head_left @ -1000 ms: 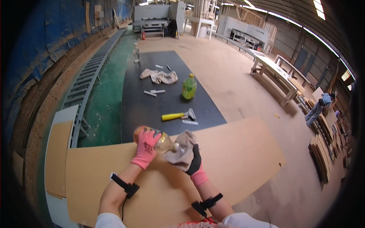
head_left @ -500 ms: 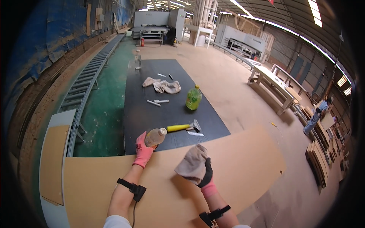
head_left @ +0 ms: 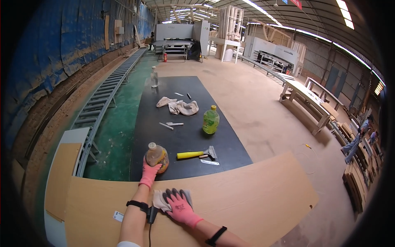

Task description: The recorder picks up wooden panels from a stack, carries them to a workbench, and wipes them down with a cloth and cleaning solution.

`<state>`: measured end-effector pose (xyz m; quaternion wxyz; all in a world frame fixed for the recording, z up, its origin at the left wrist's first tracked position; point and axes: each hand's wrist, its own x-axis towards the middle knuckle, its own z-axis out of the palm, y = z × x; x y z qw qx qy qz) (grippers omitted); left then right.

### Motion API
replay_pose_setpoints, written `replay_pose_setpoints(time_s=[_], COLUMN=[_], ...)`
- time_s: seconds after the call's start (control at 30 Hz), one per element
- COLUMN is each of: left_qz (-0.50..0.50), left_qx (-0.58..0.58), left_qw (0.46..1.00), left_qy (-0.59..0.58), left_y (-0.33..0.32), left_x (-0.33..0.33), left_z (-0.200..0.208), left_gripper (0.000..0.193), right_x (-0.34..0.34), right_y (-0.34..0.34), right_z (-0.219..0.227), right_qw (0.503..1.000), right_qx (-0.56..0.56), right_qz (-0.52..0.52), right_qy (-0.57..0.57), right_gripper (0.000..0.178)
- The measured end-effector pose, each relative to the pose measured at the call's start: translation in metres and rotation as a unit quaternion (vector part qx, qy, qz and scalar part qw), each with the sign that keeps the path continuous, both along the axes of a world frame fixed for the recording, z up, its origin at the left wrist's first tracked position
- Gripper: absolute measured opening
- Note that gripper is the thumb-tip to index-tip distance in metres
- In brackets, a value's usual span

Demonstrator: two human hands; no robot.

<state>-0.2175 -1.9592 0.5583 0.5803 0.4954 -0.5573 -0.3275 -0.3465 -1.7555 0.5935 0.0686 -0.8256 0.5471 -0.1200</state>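
My left hand (head_left: 149,173), in a pink glove, is wrapped round a clear plastic bottle (head_left: 163,158) with a pale cap and a coloured label. The bottle stands upright at the near left of a dark tabletop. My right hand (head_left: 180,206), in a pink glove with dark fingertips, lies spread over a greyish rag (head_left: 159,201). Its palm presses the rag against a light wood-coloured board (head_left: 247,189). Just beyond the board, a yellow-handled scraper (head_left: 191,154) rests beside a small flat white piece (head_left: 210,162).
On the dark table (head_left: 189,138) are a bottle of green liquid (head_left: 210,121), a crumpled cloth (head_left: 183,108), white pens (head_left: 175,124) and a clear bottle (head_left: 154,78). A roller conveyor (head_left: 101,99) runs along the left. A person (head_left: 357,140) stands at the far right by stacked boards.
My left hand has brought the tilted bottle upright on the dark table. My right hand has moved left with the rag and flattened it on the board, where a small white label now shows.
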Motion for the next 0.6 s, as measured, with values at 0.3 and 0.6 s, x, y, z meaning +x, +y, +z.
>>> replay_pose_setpoints(time_s=[0.3,0.6], left_qz=[0.168,0.105], left_qx=[0.175,0.148], left_qw=[0.868,0.753], left_qy=[-0.434,-0.632], left_y=[0.142,0.185], left_x=[0.022,-0.028], left_z=[0.007,0.008], left_gripper=[0.066,0.055], right_x=[-0.270,-0.543], right_y=[-0.033,-0.018], right_z=[-0.023,-0.036], right_qw=[0.958,0.856], right_qx=[-0.046,-0.082], right_qz=[-0.271,-0.503], right_qy=[0.077,0.087], right_gripper=[0.060,0.055])
